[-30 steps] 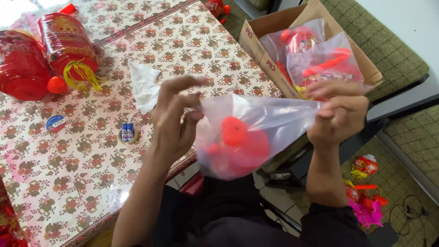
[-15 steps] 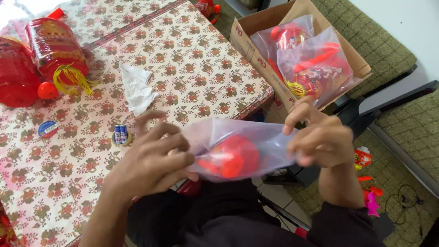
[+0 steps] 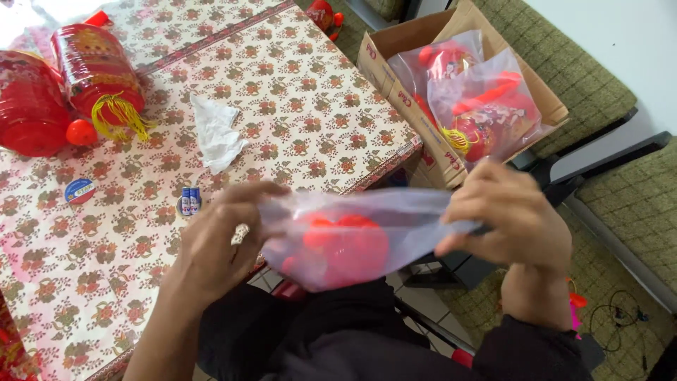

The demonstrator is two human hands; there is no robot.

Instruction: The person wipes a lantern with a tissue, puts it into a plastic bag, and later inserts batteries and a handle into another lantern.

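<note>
Since half a sec ago both hands have dropped lower w/ the clear plastic bag holding a red round object (image 3: 345, 247), now stretched flatter just off the edge of the floral-patterned bench (image 3: 282, 106). Left hand (image 3: 218, 247) has its grip pinched on the bag's left end, right hand (image 3: 508, 222) has its grip closed on the right end, bag taut btwn them above the lap. On the bench: crumpled white tissue (image 3: 215, 134), red lantern w/ yellow tassel (image 3: 99, 77); brown cardboard box (image 3: 416, 106) of bagged red items stands beside the bench.

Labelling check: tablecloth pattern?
Cream tablecloth with repeating red-brown floral motifs; head view.
</note>
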